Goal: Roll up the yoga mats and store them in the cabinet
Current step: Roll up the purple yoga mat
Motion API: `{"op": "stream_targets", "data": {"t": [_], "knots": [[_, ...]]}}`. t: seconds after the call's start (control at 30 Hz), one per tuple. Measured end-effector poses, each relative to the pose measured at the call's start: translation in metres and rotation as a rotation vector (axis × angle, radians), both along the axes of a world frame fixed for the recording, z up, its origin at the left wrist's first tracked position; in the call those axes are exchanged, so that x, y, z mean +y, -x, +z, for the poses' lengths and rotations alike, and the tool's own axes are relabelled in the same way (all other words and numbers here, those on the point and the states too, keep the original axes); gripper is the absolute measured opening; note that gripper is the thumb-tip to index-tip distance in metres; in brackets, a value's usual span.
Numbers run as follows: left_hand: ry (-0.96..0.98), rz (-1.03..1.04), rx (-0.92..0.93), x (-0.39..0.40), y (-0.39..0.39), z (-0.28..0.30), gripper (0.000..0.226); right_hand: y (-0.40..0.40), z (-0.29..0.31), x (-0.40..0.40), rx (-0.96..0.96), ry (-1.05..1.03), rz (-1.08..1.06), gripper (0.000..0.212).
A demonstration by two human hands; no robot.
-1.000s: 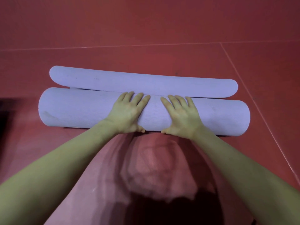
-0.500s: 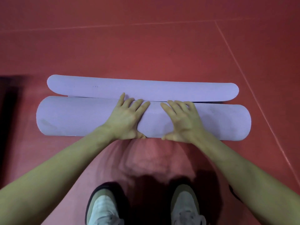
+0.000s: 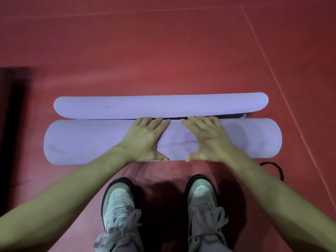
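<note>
Pressing both palms down on the lilac yoga mat (image 3: 87, 140), I have my left hand (image 3: 145, 140) and right hand (image 3: 209, 139) side by side on the middle of the thick roll, fingers (image 3: 154, 122) straight and spread flat, gripping nothing. The roll lies crosswise on the red floor (image 3: 163, 51) just ahead of my two pale laced shoes (image 3: 120, 206). The mat's last unrolled strip (image 3: 160, 106) lies flat just beyond it. A thin black cord (image 3: 278, 170) loops on the floor by the roll's right end.
</note>
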State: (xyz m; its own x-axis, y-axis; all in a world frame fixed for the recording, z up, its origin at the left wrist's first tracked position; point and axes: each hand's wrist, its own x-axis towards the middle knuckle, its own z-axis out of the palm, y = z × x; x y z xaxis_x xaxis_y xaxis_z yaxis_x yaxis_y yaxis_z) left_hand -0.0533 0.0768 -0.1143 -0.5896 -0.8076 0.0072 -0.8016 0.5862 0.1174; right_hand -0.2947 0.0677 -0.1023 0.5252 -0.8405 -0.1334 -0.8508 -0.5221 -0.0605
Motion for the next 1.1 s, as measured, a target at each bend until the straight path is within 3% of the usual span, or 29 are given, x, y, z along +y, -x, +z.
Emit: {"op": "stream_targets", "data": {"t": [0.23,0.4,0.5,0.63,0.83,0.93,1.0,1.1], "knots": [[0.142,0.001,0.033,-0.008,-0.013,-0.002,0.086,0.007,0.000,-0.017,-0.184,0.084,0.028,0.097],[0.176,0.200,0.074,-0.033,-0.006,0.003,0.061,0.005,-0.012,-0.024,-0.294,0.301,-0.145,0.061],[0.174,0.217,0.049,-0.043,0.006,0.008,0.061,-0.010,-0.018,-0.036,-0.295,0.400,-0.280,0.049],[0.080,0.210,-0.067,-0.047,0.019,0.003,0.078,-0.022,-0.013,-0.058,-0.295,0.365,-0.372,0.047],[-0.078,0.242,-0.152,-0.092,0.016,0.017,0.092,-0.011,-0.019,-0.053,-0.330,0.483,-0.195,0.047],[-0.034,0.246,-0.095,-0.102,0.020,0.017,0.076,-0.009,-0.020,-0.063,-0.297,0.454,-0.215,0.052],[0.112,0.174,-0.048,-0.102,0.020,0.010,0.060,-0.014,-0.020,-0.074,-0.270,0.409,-0.244,0.054],[0.239,0.121,-0.028,-0.099,0.020,0.001,0.056,-0.022,-0.014,-0.090,-0.282,0.402,-0.308,0.051]]}}
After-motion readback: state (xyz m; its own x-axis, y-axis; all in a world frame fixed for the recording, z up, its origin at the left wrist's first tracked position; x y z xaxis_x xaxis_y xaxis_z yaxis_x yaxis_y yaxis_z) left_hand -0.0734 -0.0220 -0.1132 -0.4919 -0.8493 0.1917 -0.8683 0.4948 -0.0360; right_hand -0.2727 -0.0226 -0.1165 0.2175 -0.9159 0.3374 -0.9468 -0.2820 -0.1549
